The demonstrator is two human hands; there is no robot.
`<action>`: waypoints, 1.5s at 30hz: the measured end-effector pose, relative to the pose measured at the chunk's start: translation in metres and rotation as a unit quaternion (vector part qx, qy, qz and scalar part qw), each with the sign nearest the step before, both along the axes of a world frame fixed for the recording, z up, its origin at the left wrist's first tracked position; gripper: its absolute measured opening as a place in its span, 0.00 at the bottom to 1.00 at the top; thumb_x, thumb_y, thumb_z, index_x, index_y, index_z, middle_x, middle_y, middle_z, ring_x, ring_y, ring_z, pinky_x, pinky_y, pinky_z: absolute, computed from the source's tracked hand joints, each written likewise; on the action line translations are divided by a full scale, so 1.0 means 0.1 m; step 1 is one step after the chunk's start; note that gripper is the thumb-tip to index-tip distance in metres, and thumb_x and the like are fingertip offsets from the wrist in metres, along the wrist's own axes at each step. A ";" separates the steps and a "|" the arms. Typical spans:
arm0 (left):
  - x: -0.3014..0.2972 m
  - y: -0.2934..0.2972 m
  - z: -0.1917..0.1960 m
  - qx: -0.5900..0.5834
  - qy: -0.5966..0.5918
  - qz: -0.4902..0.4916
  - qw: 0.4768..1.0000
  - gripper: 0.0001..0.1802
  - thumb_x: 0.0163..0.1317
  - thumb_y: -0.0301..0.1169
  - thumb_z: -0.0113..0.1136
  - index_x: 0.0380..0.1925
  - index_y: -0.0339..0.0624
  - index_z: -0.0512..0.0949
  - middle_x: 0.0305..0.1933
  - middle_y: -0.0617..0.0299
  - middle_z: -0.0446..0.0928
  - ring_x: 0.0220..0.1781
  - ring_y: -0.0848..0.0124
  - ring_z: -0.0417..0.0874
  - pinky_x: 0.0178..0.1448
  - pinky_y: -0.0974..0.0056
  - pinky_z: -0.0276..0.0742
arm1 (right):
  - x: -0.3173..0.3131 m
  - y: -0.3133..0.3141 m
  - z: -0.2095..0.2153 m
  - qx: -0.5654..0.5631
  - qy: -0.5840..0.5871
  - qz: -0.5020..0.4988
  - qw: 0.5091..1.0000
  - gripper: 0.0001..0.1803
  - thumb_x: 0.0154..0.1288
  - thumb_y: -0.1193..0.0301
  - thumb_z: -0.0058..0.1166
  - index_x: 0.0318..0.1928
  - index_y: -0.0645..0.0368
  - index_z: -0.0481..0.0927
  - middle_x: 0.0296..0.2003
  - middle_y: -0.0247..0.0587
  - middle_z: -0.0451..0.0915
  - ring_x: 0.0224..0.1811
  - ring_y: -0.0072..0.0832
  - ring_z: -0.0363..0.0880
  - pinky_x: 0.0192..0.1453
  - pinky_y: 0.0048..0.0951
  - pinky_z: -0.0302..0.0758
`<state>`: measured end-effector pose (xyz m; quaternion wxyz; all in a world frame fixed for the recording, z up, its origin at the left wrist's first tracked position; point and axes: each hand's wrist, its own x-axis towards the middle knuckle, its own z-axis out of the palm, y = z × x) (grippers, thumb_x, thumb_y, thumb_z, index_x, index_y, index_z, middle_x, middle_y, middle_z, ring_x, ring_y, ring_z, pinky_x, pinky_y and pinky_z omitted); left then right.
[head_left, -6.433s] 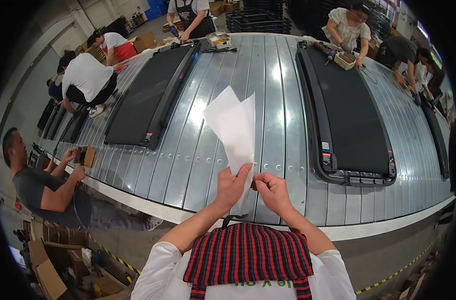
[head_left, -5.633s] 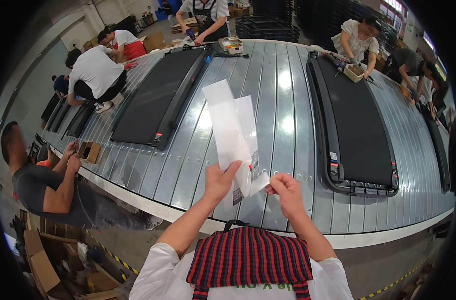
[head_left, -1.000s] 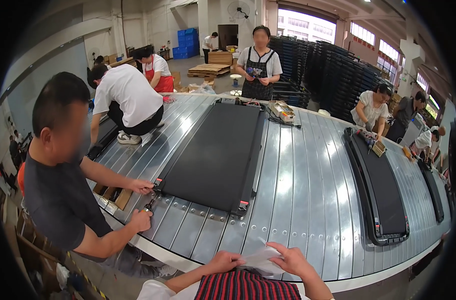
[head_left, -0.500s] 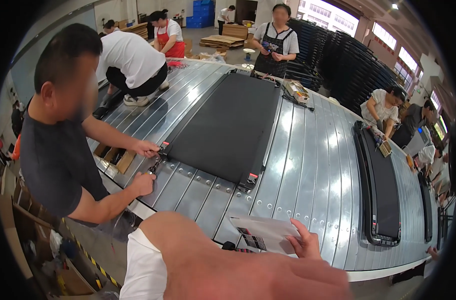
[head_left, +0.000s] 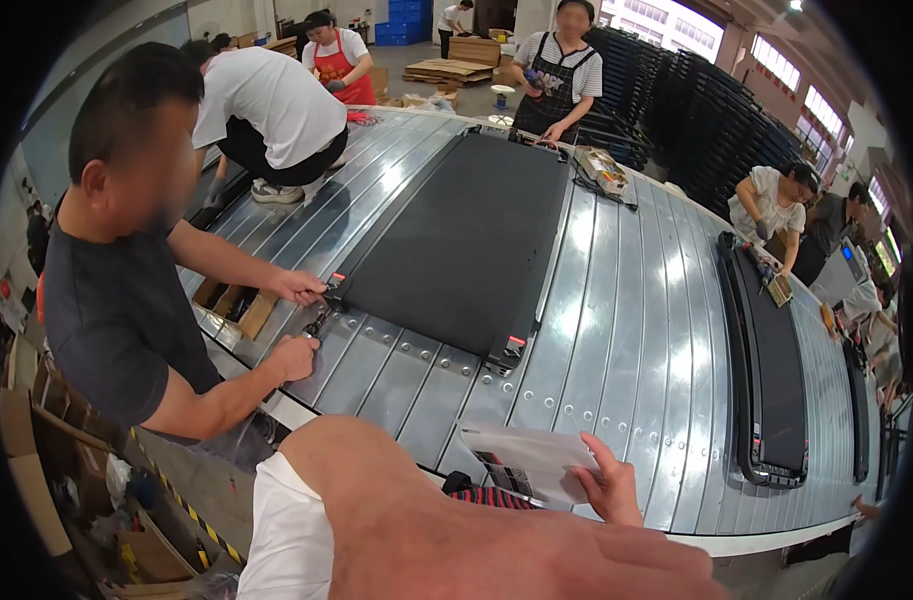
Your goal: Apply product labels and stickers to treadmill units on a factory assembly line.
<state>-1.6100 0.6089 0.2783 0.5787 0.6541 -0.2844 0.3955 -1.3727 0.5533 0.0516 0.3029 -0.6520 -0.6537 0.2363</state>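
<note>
Right hand [head_left: 609, 488] is seen at the lower middle of the view, grip pinched on the right edge of a folded white paper [head_left: 533, 460]: thumb laid on top, fingers tucked under it. The paper is held low against the near edge of the ribbed metal conveyor [head_left: 637, 330], printed part turned toward the body, just above a striped red-and-black apron [head_left: 485, 495]. Left hand is not made out; only the bare left arm [head_left: 457, 540] and white sleeve [head_left: 289, 530] are seen, filling the lower frame, so that grip cannot be told. A flat black treadmill [head_left: 467, 240] lies on the conveyor ahead, a second one [head_left: 772, 370] well apart at the right. At the left, a co-worker in a dark shirt [head_left: 117, 310] is bent over the near corner of the first treadmill, both hands placed at it. More people are seen standing along the far and right sides of the conveyor. Cardboard boxes [head_left: 37, 470] are stacked on the floor at lower left.
</note>
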 end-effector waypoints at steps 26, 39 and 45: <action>-0.79 0.25 -0.10 -0.056 -0.019 -0.129 0.990 0.13 0.56 0.39 0.50 0.26 0.39 0.72 0.31 0.52 0.71 0.28 0.61 0.74 0.35 0.58 0.66 | -0.44 0.20 -0.09 0.027 -0.061 0.037 0.997 0.29 0.50 0.74 0.57 0.54 0.43 0.65 0.26 0.46 0.78 0.27 0.42 0.78 0.29 0.33 0.73; -1.13 0.20 -0.30 -0.034 -0.035 -0.165 0.985 0.13 0.55 0.38 0.50 0.23 0.39 0.72 0.27 0.54 0.71 0.26 0.62 0.73 0.31 0.60 0.66 | -0.60 0.23 -0.17 0.003 -0.100 0.051 0.994 0.28 0.51 0.72 0.56 0.54 0.43 0.64 0.20 0.44 0.75 0.22 0.42 0.75 0.25 0.35 0.71; -1.17 0.19 -0.29 -0.047 -0.034 -0.163 0.985 0.12 0.55 0.37 0.50 0.22 0.39 0.72 0.26 0.55 0.70 0.25 0.63 0.73 0.29 0.61 0.66 | -0.62 0.23 -0.20 0.005 -0.093 0.054 0.994 0.28 0.51 0.71 0.55 0.54 0.43 0.63 0.20 0.44 0.75 0.22 0.42 0.75 0.25 0.35 0.71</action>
